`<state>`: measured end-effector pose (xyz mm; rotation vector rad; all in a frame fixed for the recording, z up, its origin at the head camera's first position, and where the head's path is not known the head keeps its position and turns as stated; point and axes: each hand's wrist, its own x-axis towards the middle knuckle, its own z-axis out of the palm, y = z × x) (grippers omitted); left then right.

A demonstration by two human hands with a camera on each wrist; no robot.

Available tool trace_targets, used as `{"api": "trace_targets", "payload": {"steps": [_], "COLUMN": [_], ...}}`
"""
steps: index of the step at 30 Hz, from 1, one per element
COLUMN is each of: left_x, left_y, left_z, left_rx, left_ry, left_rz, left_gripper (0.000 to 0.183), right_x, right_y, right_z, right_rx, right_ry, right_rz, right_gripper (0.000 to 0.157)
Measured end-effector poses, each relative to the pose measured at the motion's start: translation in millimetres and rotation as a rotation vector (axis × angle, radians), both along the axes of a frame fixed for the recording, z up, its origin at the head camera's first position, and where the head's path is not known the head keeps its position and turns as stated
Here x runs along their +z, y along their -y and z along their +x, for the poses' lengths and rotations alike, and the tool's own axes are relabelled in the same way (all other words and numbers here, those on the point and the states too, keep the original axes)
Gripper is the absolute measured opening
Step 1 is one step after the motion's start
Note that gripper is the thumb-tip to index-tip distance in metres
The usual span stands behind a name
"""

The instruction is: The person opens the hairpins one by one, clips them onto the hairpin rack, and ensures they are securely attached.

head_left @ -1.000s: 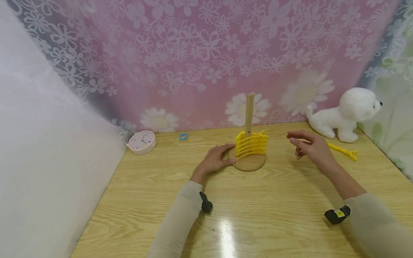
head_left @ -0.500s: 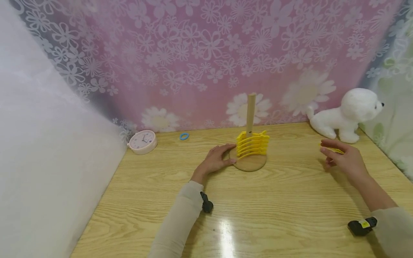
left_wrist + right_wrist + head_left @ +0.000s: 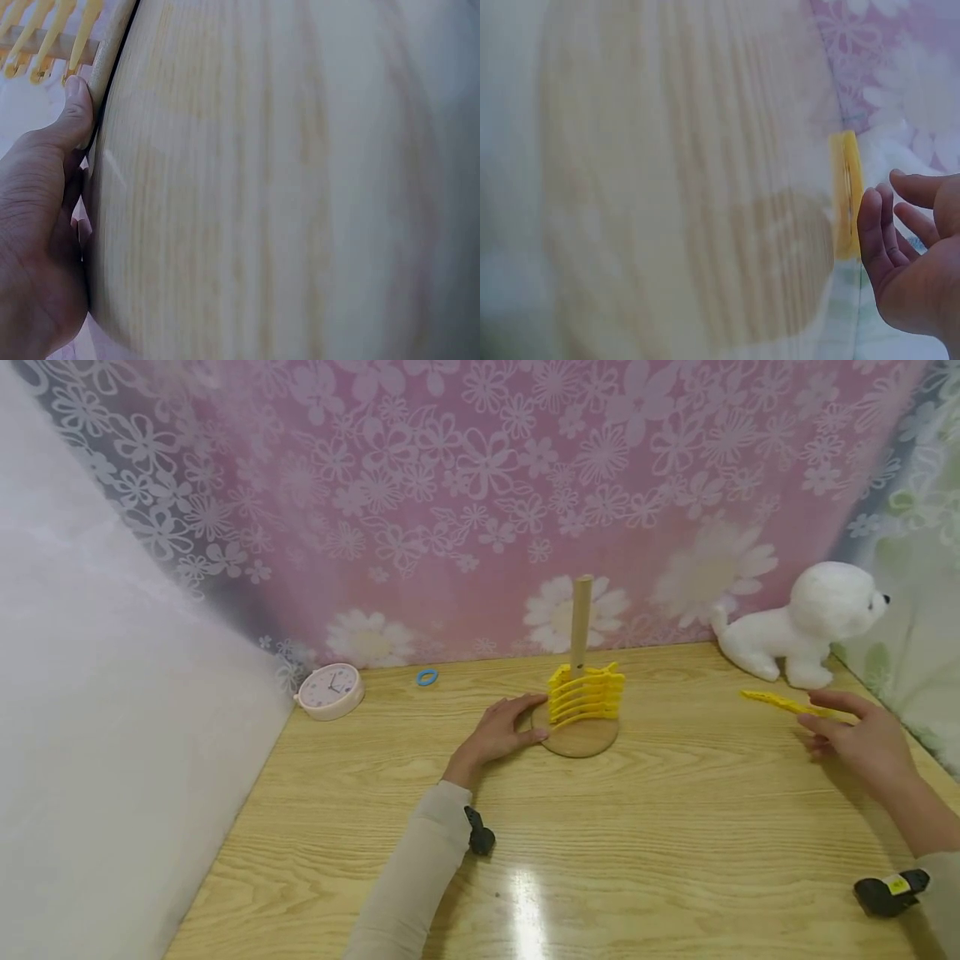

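A wooden stand, a round base [image 3: 581,742] with an upright post [image 3: 582,622], stands mid-table in the head view. Several arched yellow clips [image 3: 588,697] are stacked low around the post. My left hand [image 3: 498,731] holds the left edge of the base between thumb and fingers; the left wrist view shows the thumb [image 3: 73,112] against the rim. At the right, a long yellow clip [image 3: 772,700] lies on the table. My right hand [image 3: 858,739] hovers at its right end, fingers relaxed and thumb apart. A gap shows between thumb and fingers beside the clip [image 3: 846,195] in the right wrist view.
A white plush dog [image 3: 806,627] sits at the back right, just behind the loose clip. A round pink clock [image 3: 330,691] and a small blue ring [image 3: 427,677] lie at the back left. A floral cloth [image 3: 465,510] hangs behind the wooden table [image 3: 637,860].
My right hand has moved rightward, away from the stand and over to the loose clip's right end. The left hand has stayed on the base.
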<state>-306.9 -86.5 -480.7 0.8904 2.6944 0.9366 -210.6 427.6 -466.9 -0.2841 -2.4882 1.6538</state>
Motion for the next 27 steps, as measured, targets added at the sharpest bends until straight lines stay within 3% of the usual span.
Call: {"api": "trace_targets", "payload": {"steps": [6,9,21,27], "left_x": [1.0,0.4,-2.2,-0.9], "left_y": [0.3,0.3,-0.4,-0.1], "left_z": [-0.1,-0.1,-0.7,0.1], "left_rx": [-0.001,0.000,-0.003,0.001], "left_ry": [-0.003,0.003,-0.005,-0.003], "left_rz": [0.000,0.004,-0.003,-0.007], "left_gripper": [0.069,0.069,0.069,0.069], "right_x": [-5.0,-4.4,-5.5,-2.6], "right_y": [-13.9,-16.1,-16.5,-17.3], "right_z": [-3.9,-4.8,-9.4,-8.9], "right_rx": [-0.042,-0.041,-0.017,-0.035], "right_ry": [0.052,0.081,0.116,0.149], "right_rz": [0.133,0.193,0.288,0.296], "right_gripper": [0.057,0.065,0.046,0.052]}}
